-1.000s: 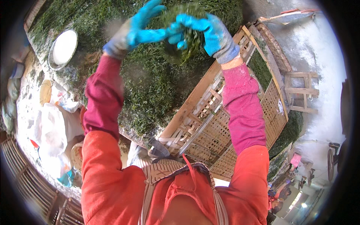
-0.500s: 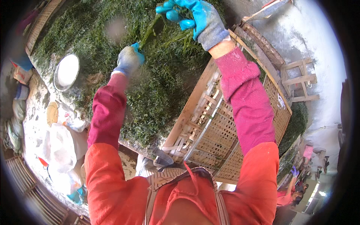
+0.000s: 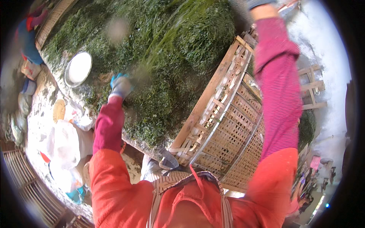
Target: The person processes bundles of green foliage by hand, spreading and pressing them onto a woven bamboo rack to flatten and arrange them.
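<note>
A large heap of dark green, stringy plants (image 3: 178,72) that look like seaweed covers the work surface. My left hand (image 3: 121,86), in a grey and blue glove, is low over the heap's left part with its fingers curled in; what they hold, if anything, is hidden. My right hand (image 3: 261,3) is raised at the top edge, where only the glove's cuff shows and the fingers are out of the picture. Long, blurred green strands (image 3: 167,36) stretch up and right across the heap. Left of my left hand sits a white round basin (image 3: 78,69).
A slatted, woven crate panel (image 3: 228,133) with a wooden frame stands along the heap's right side. White plastic bags (image 3: 68,146) lie to the left. A wooden stand (image 3: 312,88) is by the wall. Other people are at the far left (image 3: 31,41) and lower right (image 3: 298,197).
My right hand has swung up and right, almost out of the picture. My left hand has moved down and slightly left. The long strands now spread out toward the top edge.
</note>
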Demonstrator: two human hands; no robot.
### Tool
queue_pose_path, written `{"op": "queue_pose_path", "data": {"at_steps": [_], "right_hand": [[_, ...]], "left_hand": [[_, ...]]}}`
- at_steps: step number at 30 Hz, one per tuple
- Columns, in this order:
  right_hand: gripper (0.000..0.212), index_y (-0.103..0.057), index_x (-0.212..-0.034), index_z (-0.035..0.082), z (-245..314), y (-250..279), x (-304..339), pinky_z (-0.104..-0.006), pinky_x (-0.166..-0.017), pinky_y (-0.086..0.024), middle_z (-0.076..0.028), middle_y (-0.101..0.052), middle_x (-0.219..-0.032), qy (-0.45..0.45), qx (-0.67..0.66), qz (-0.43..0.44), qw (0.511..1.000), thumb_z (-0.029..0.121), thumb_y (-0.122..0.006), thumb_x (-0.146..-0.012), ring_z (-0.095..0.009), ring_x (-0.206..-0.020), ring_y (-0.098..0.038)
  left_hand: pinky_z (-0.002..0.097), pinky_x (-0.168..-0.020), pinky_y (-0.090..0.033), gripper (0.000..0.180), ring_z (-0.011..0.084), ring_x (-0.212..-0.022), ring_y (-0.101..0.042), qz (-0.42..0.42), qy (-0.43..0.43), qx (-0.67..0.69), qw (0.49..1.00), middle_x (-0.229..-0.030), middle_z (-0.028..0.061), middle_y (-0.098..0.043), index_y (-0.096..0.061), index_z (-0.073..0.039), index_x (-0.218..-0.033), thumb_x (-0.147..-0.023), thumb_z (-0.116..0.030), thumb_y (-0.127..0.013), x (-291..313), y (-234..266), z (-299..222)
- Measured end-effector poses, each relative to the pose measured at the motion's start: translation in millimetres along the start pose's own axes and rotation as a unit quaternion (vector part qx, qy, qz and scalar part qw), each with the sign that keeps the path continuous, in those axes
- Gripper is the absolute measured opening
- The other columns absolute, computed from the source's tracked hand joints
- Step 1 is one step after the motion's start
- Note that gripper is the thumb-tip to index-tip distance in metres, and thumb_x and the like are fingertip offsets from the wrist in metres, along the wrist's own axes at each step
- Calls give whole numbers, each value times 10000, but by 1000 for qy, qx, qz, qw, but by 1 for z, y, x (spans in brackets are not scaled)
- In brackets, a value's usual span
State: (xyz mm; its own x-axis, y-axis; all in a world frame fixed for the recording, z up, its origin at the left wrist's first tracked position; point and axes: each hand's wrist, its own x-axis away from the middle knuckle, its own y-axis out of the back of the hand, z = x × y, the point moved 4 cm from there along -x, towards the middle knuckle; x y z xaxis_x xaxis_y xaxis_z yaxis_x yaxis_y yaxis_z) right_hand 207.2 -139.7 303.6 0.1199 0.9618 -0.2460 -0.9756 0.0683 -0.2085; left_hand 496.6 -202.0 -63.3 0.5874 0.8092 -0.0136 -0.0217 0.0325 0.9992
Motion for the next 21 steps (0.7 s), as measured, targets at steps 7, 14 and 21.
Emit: {"op": "queue_pose_path", "data": {"at_steps": [7, 14, 21], "right_hand": [[286, -695, -1132, 35, 67, 27, 35, -205, -479, -434, -90, -775, -972, 42, 75, 1, 996, 288, -663, -1003, -105, -662, -683], [342, -690, -1179, 27, 9, 34, 211, -221, -486, -480, -81, -769, -942, -122, 106, 74, 984, 302, -705, -976, -117, -621, -683], [380, -692, -1191, 30, -125, 81, 385, -239, -513, -527, -71, -759, -880, -327, -48, -82, 940, 330, -732, -961, -123, -607, -688]], "left_hand": [[493, -955, -537, 317, 322, -1135, -703, 255, -18, -49, 965, -1140, 106, -769, -799, -147, -1050, -873, -341, -621, -11, 31, -29], [460, -1197, -361, 759, 313, -1419, -482, -32, -272, 814, 513, -1556, 157, -492, -440, -3, -1541, -990, -486, -642, 45, 201, -191], [513, -957, -554, 686, 335, -1062, -658, 374, 6, 916, 146, -1070, 121, -676, -535, -5, -1384, -1003, -574, -573, 81, 91, -342]]}}
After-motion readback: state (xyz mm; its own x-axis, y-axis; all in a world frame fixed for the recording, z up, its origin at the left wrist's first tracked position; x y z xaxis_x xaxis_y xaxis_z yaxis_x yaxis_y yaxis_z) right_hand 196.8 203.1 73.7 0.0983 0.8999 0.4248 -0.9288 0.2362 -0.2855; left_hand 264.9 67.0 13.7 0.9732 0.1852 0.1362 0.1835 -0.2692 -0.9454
